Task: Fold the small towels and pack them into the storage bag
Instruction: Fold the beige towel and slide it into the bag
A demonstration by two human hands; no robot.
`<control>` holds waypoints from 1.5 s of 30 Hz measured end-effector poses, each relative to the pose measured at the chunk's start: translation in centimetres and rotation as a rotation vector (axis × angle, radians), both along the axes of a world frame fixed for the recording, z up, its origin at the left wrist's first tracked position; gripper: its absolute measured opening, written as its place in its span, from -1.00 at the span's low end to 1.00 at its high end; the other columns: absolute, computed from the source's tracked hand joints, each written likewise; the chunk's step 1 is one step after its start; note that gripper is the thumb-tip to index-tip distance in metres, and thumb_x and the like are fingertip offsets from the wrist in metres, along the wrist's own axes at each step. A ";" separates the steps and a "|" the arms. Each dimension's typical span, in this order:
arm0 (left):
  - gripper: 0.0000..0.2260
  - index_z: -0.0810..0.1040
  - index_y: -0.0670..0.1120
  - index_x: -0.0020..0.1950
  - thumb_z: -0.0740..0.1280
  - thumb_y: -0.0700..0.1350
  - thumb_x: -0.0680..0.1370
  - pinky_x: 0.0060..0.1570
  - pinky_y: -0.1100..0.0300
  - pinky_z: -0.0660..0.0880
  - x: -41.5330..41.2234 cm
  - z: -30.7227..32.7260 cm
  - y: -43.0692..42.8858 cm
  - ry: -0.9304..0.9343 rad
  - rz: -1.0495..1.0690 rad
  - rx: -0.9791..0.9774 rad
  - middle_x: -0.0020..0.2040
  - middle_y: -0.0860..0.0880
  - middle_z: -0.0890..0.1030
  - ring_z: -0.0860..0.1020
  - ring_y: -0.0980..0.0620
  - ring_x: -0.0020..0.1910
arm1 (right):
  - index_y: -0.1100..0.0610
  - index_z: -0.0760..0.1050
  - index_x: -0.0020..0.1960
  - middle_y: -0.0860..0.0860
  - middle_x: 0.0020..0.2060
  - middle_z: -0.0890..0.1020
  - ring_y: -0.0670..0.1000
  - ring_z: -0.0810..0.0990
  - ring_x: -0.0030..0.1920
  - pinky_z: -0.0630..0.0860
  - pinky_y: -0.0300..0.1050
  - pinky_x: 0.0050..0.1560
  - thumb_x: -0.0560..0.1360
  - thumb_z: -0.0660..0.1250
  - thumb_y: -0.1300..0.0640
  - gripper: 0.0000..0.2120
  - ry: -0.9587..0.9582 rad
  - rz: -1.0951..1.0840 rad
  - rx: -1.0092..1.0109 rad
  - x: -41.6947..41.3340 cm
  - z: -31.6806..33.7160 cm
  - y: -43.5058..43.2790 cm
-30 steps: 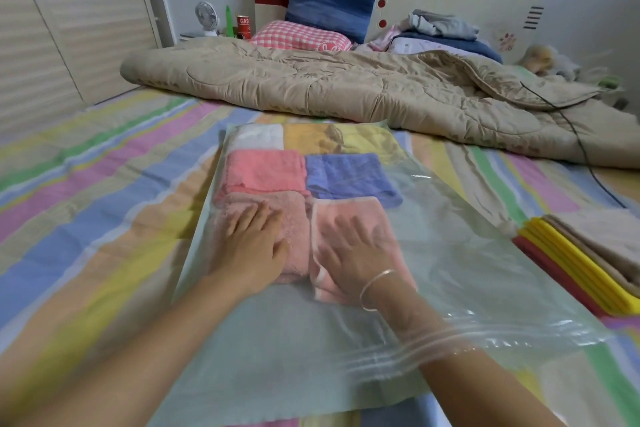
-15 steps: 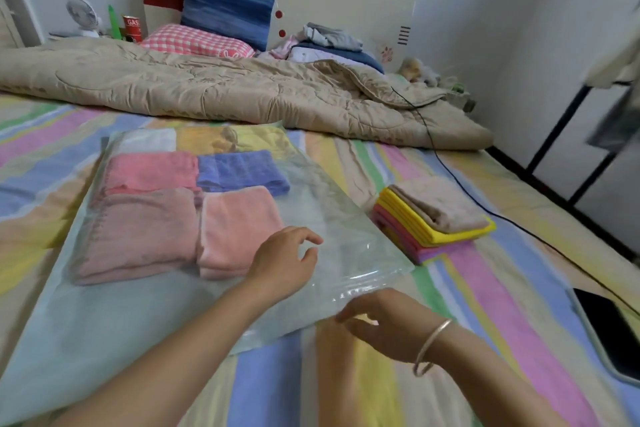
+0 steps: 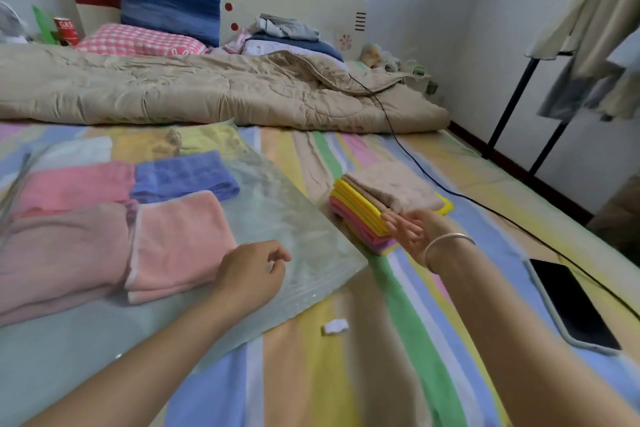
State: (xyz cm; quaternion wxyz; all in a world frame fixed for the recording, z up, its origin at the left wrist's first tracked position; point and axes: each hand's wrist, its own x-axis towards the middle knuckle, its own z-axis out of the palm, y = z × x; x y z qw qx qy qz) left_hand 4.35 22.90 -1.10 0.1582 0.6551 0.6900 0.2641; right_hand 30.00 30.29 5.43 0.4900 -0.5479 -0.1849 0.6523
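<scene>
Here, right grip [image 3: 412,234] spread against towel stack [image 3: 388,191], left grip [image 3: 251,274] slack over storage bag [image 3: 294,218]

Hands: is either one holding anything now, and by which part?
Nothing is held. The left hand is loosely curled over the storage bag; the right hand, fingers straight, is at the towel stack, not gripping it.

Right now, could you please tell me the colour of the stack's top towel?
Beige; the top towel shows best in the head view.
</scene>
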 end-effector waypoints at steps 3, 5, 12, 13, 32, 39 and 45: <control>-0.83 0.61 0.15 -0.10 0.27 -0.10 0.50 0.05 0.18 0.50 0.0 -0.6 1.3 -0.014 -0.019 -0.047 -0.08 0.19 0.67 0.60 0.14 -0.02 | 0.38 0.33 0.33 0.25 0.14 0.60 0.14 0.63 0.11 0.62 -0.03 -0.22 0.62 0.11 0.25 -0.67 0.053 -0.018 -0.061 -0.3 -0.3 0.6; -0.84 0.59 0.17 -0.15 0.28 -0.09 0.50 0.03 0.18 0.51 0.0 -1.0 2.2 -0.018 -0.029 -0.072 -0.12 0.20 0.67 0.61 0.15 -0.05 | 0.36 0.34 0.36 0.22 0.16 0.60 0.13 0.62 0.15 0.62 0.01 -0.15 0.61 0.15 0.22 -0.63 0.035 -0.025 -0.075 -0.6 -0.7 1.1; -0.86 0.61 0.14 -0.15 0.29 -0.08 0.50 0.00 0.20 0.51 -0.3 -1.3 3.6 -0.022 -0.068 -0.151 -0.15 0.22 0.65 0.59 0.18 -0.09 | 0.25 0.45 -0.12 0.07 -0.51 0.54 0.01 0.60 -0.43 0.61 -0.13 -0.45 0.47 0.36 -0.02 -0.68 -0.129 0.037 -0.107 -0.5 -1.4 2.3; -0.86 0.60 0.15 -0.16 0.29 -0.07 0.50 0.00 0.21 0.51 -0.5 -1.4 3.6 -0.023 -0.074 -0.152 -0.16 0.23 0.65 0.59 0.19 -0.10 | 0.27 0.46 -0.07 0.07 -0.51 0.56 0.00 0.60 -0.42 0.61 -0.13 -0.45 0.46 0.37 -0.06 -0.64 -0.139 0.037 -0.095 -0.4 -1.3 2.6; -0.78 0.57 0.19 -0.21 0.27 -0.14 0.51 0.05 0.17 0.51 -4.0 0.7 0.2 -0.071 0.007 -0.037 -0.12 0.16 0.67 0.62 0.08 -0.07 | 0.30 0.49 -0.12 0.21 -0.28 0.61 0.12 0.63 -0.18 0.63 0.04 -0.04 0.47 0.18 0.21 -0.82 -0.072 0.289 0.511 -6.9 9.2 -3.2; -0.75 0.59 0.16 -0.22 0.29 -0.19 0.51 -0.05 0.18 0.53 -8.4 1.6 -3.5 -0.112 0.075 0.018 -0.18 0.14 0.68 0.64 0.08 -0.13 | 0.15 0.44 -0.33 0.02 -0.53 0.44 -0.06 0.45 -0.50 0.55 -0.22 -0.40 0.39 0.26 0.20 -0.88 -0.146 0.522 0.224 -7.6 -1.9 -8.6; -0.80 0.57 0.19 -0.22 0.34 -0.13 0.47 -0.06 0.18 0.55 -8.9 1.4 -6.2 -0.028 -0.024 -0.028 -0.22 0.23 0.65 0.59 0.20 -0.25 | 0.16 0.54 -0.06 0.12 -0.39 0.50 0.06 0.50 -0.43 0.57 -0.03 -0.18 0.27 0.47 0.04 -0.69 -0.388 0.685 -0.052 -7.1 -5.7 -9.3</control>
